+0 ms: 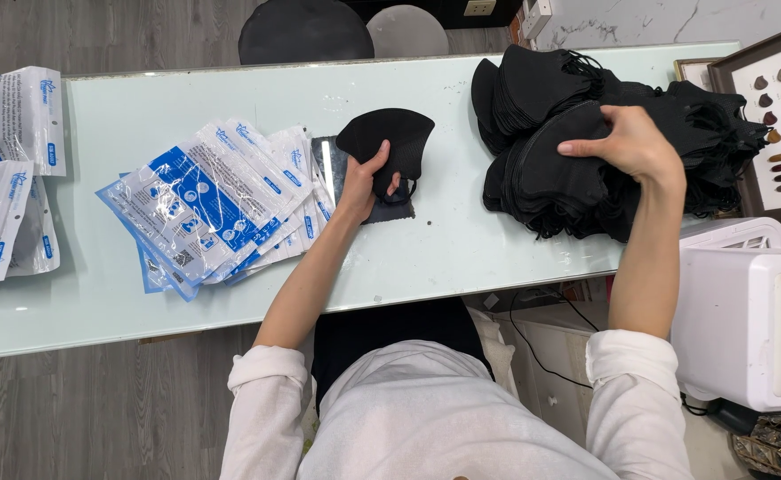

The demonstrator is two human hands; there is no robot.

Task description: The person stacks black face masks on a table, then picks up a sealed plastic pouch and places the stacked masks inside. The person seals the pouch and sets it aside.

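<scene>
While both white-sleeved arms reach forward over the pale green table (462,253), the left hand (361,182) has its grip closed on a single black face mask (389,142), thumb on top, holding it above a dark flat sheet that lies on the table. Just left of that hand, a fanned spread of blue-and-white sealed packets (213,209) lies flat. Further right, the right hand (632,142) presses down on a big heap of black masks (577,133), its grip curled over the top mask. Beyond the table's far edge stand two round stools (306,31).
</scene>
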